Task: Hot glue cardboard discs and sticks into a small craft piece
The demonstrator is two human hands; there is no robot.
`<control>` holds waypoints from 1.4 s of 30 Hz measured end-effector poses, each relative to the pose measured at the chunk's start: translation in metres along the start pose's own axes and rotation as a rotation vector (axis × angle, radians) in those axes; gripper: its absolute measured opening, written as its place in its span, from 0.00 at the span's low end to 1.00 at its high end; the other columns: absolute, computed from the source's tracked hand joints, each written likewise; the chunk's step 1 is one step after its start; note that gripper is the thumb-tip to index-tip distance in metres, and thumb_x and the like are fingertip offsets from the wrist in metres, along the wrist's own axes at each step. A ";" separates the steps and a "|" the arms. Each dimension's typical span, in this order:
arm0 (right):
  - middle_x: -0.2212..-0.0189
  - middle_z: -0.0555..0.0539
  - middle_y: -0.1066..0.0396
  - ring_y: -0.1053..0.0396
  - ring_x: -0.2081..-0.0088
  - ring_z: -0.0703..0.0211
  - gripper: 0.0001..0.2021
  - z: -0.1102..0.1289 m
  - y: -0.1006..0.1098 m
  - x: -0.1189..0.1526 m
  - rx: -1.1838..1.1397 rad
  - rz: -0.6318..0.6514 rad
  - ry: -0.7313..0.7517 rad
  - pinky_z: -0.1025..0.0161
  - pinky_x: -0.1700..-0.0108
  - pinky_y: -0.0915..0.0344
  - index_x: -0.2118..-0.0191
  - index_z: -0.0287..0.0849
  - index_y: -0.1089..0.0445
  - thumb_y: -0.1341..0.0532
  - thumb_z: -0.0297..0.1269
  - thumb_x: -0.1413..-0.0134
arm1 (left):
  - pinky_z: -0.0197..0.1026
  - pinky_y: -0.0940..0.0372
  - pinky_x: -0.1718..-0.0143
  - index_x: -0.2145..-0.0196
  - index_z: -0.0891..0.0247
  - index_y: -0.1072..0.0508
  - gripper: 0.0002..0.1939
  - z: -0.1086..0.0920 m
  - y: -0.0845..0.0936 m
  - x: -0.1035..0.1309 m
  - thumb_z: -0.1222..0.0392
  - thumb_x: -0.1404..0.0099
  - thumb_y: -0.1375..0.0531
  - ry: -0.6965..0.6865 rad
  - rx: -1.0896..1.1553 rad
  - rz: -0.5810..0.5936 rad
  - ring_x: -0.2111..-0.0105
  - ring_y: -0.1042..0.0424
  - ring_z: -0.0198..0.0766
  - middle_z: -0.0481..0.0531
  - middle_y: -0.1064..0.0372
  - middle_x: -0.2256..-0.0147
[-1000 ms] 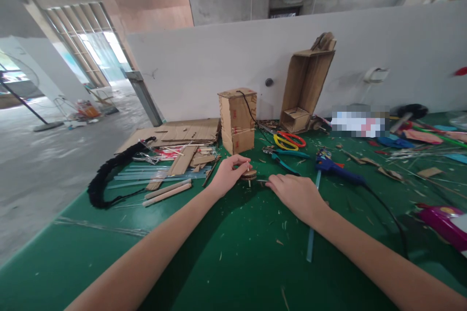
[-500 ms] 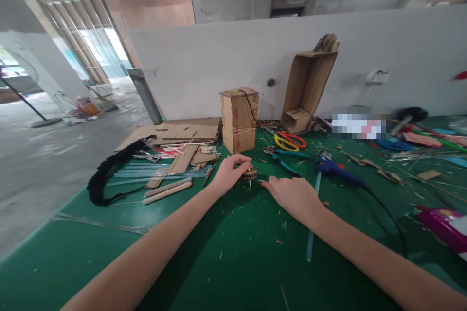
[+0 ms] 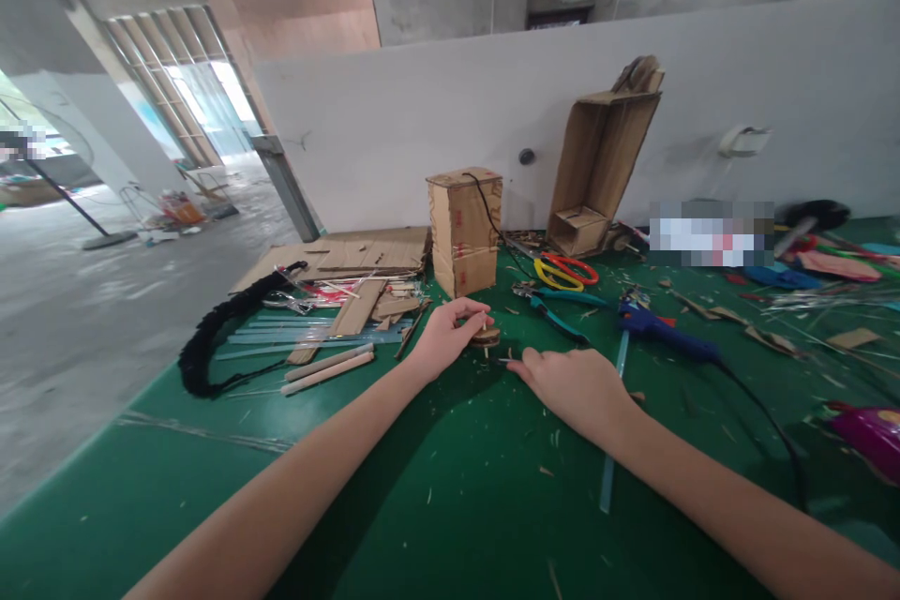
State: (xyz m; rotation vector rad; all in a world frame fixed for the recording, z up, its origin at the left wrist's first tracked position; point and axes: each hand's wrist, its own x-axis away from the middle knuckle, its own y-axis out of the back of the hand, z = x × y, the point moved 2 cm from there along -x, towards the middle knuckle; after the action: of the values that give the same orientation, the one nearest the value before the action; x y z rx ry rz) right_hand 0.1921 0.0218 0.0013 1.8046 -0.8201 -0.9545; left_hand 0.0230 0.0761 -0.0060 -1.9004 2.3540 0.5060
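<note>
My left hand (image 3: pixel 444 339) pinches a small round cardboard piece (image 3: pixel 487 337) just above the green table. A thin pale stick (image 3: pixel 486 352) pokes out below this piece and also shows above it. My right hand (image 3: pixel 571 386) is closed around a slim tool (image 3: pixel 502 360). Only its narrow tip shows, pointing left towards the cardboard and a little apart from it; its kind is hidden by my fingers. Behind my left hand stands a tall cardboard box (image 3: pixel 464 234) with a black cord on top.
Pliers (image 3: pixel 559 311), scissors (image 3: pixel 562 272) and a blue glue gun (image 3: pixel 665 333) lie behind and right of my right hand. Clear glue sticks (image 3: pixel 281 336), wooden rods (image 3: pixel 329 373) and a black fuzzy strip (image 3: pixel 203 337) lie left. An open cardboard box (image 3: pixel 597 169) leans on the wall.
The tool's tip looks slightly lower and farther from the cardboard piece. My left hand keeps its pinch. The whole view has shifted a little.
</note>
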 end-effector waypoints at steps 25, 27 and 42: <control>0.83 0.46 0.31 0.33 0.82 0.58 0.24 -0.001 -0.004 -0.004 -0.005 -0.048 -0.059 0.67 0.80 0.59 0.74 0.41 0.35 0.62 0.46 0.40 | 0.39 0.35 0.65 0.63 0.67 0.32 0.14 0.000 0.001 0.001 0.55 0.43 0.44 0.013 0.025 0.025 0.68 0.29 0.37 0.56 0.28 0.67; 0.83 0.47 0.31 0.33 0.82 0.57 0.24 0.000 -0.004 -0.004 0.004 -0.042 -0.051 0.67 0.80 0.58 0.73 0.41 0.35 0.62 0.46 0.40 | 0.39 0.34 0.65 0.63 0.67 0.32 0.14 0.001 0.001 0.001 0.55 0.43 0.44 0.015 0.043 0.022 0.68 0.29 0.37 0.56 0.28 0.68; 0.83 0.44 0.31 0.31 0.80 0.56 0.23 0.001 -0.001 -0.006 -0.016 0.048 0.010 0.66 0.79 0.48 0.71 0.38 0.32 0.59 0.45 0.40 | 0.40 0.34 0.65 0.64 0.68 0.31 0.13 0.003 0.001 0.000 0.55 0.44 0.43 0.030 0.057 0.008 0.68 0.29 0.37 0.56 0.28 0.69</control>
State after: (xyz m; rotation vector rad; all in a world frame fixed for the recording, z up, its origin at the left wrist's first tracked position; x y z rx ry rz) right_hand 0.1880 0.0267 0.0020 1.7663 -0.8439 -0.9182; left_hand 0.0213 0.0774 -0.0090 -1.8874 2.3686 0.4092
